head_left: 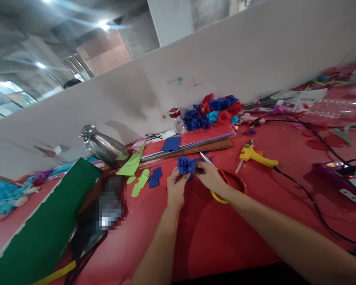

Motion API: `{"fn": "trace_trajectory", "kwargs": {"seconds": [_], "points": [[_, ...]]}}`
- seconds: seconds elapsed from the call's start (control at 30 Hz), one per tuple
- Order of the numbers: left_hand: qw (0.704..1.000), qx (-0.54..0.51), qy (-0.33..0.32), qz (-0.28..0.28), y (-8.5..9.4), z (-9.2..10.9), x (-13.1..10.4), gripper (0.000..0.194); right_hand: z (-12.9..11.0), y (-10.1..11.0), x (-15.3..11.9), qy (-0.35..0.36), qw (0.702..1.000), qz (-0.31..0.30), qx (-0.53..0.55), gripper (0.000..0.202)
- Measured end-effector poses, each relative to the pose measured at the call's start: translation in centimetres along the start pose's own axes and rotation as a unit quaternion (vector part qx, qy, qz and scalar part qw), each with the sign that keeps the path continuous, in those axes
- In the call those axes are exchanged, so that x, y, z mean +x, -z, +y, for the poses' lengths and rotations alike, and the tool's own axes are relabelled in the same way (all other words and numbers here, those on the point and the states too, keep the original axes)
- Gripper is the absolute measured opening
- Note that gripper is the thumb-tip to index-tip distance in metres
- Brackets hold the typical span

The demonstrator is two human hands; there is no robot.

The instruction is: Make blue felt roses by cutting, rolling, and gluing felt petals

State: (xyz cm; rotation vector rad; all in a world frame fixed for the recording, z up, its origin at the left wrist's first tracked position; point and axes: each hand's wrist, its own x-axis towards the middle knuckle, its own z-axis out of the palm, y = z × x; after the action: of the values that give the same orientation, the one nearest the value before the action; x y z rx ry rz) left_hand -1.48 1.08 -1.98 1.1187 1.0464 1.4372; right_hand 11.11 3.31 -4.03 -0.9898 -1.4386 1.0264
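A blue crepe-paper flower (185,165) is held just above the red table, in front of me. My left hand (176,188) is closed around its underside, thumb and fingers pinching the base. At the flower's right edge, the fingers of my right hand (211,176) are pinched together on the blue paper there. Under my right hand and wrist lies a pair of scissors (220,196) with red and yellow handles, partly covered. Small dark blue paper pieces (156,177) and light green cut-outs (141,183) lie to the left.
A yellow hot glue gun (256,155) lies right, its cord running to a purple power strip (334,178). Behind are stacked coloured sheets (201,136), a glass jar (178,120) and a heap of red and blue paper flowers (213,111). A metal jug (103,146) and green board (44,221) stand left.
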Motion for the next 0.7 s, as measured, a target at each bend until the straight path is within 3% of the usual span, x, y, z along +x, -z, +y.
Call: {"fn": "trace_trajectory", "kwargs": {"seconds": [0.23, 0.47, 0.7], "points": [[0.999, 0.01, -0.005, 0.048, -0.4, -0.5, 0.2, 0.013, 1.0, -0.4, 0.2, 0.008, 0.999, -0.003, -0.036, 0.019], [0.992, -0.066, 0.09, 0.063, -1.5, 0.5, 0.2, 0.026, 0.5, 0.0, 0.0, 0.018, 0.994, -0.01, -0.106, 0.014], [0.967, -0.163, 0.18, 0.083, -1.6, 0.0, 0.6, 0.031, 0.2, -0.2, 0.0, -0.005, 1.0, 0.01, 0.004, 0.015]]}}
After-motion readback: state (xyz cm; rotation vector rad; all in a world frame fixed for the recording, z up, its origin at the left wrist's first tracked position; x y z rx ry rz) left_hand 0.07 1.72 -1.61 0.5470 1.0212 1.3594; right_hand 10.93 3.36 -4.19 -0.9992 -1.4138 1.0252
